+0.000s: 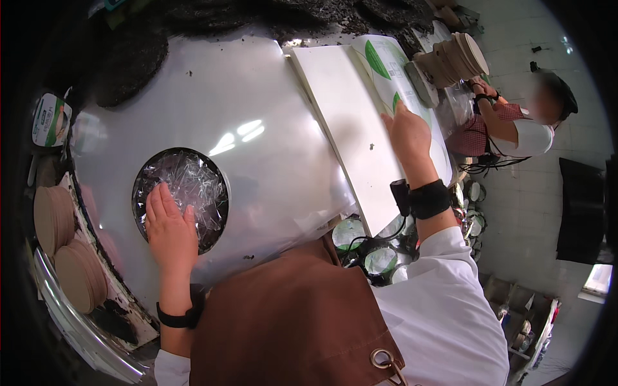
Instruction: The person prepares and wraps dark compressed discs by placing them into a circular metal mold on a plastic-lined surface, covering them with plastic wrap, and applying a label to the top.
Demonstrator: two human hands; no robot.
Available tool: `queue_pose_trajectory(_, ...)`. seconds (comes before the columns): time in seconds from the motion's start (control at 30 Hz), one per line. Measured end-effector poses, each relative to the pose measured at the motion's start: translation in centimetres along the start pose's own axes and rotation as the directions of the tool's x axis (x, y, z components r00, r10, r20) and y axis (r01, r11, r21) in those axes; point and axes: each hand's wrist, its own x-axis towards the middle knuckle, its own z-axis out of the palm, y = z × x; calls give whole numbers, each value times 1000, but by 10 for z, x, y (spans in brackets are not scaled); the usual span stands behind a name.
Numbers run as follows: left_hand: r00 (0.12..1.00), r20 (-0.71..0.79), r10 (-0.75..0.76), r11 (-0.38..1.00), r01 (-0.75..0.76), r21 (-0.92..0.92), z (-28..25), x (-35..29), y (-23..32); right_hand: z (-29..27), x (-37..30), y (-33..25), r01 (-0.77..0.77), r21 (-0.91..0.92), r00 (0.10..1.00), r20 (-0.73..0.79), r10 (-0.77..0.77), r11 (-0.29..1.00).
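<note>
Light is glinting off the glossy silver table, where a round, dark disc in crinkled clear plastic is sitting left of centre. The left hand is lying flat on it, fingers together, thumb apart. The right hand is poised over white paper printed with green leaf shapes; whether its fingers are gripping, I can't tell. Far left, a white-and-green package is showing lettering.

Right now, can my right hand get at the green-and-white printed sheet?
Yes, it seems so: the right hand is at the green-and-white printed sheet, with nothing visible between them. The nearby stack of tan discs sits farther right, apparently out of the way.
</note>
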Motion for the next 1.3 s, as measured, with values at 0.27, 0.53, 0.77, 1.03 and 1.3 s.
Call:
queue_pose_trajectory(0.27,998,-47,50,999,-49,22,5,2,-5,112,23,60,203,-571,979,94,-182,796)
queue_pose_trajectory(0.53,994,-90,65,998,-65,4,5,4,-2,70,8,90,2,10,966,-260,1,1000)
queue_pose_trajectory(0.77,998,-67,19,999,-16,38,7,0,-9,-32,102,248,-255,856,967,230,110,449)
queue_pose_trajectory(1.03,997,-66,32,999,-34,-28,-3,-2,2,-102,24,66,502,751,832,-555,-3,430)
queue_pose_trajectory(1.3,944,305,-127,689,305,-658,-20,-6,-1,-18,-113,-236,940,342,188,-474,-860,17)
